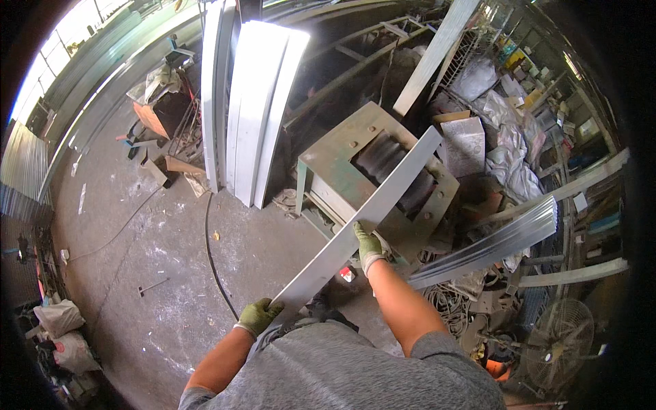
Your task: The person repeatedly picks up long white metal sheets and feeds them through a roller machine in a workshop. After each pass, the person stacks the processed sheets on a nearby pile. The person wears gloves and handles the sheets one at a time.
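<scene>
A long flat metal strip runs slantwise from my waist up to the right. My left hand, in a green work glove, grips its near end. Farther along, my right hand, gloved the same way, holds the strip's lower edge, thumb on its face. The far part of the strip passes over a greenish metal machine with dark ribbed rollers set in its top. Whether the strip touches the rollers, I cannot tell.
Tall white metal profiles stand upright left of the machine. Shiny metal strips lie to the right, near a fan. A black cable crosses the floor. Plastic sheets and boxes are heaped at the far right.
</scene>
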`<control>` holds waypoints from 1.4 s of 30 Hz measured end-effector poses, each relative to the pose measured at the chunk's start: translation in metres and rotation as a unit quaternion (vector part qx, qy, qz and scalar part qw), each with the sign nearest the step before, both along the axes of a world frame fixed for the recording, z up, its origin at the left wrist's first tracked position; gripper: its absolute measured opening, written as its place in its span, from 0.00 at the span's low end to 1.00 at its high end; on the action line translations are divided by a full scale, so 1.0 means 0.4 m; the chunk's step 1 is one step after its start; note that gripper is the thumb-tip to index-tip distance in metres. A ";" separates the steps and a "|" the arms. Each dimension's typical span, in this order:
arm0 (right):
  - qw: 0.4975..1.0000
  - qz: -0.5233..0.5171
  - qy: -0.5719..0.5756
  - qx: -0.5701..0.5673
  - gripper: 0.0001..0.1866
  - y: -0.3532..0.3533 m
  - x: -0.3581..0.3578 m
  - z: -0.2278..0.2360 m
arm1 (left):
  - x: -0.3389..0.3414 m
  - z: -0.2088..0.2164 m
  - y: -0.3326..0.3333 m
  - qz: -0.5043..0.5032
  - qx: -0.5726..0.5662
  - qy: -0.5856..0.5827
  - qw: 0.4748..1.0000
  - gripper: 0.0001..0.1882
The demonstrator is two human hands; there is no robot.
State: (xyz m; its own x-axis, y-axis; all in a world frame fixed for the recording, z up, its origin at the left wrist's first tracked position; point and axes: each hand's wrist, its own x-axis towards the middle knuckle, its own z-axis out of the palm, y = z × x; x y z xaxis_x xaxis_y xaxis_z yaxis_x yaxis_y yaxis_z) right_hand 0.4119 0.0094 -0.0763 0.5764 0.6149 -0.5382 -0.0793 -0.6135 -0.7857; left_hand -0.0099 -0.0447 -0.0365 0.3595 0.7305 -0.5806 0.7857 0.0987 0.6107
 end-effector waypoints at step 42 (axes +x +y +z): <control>0.912 0.128 -0.018 0.389 0.20 0.057 -0.494 0.579 | -0.163 0.091 0.181 -0.014 0.399 -0.117 0.909 0.27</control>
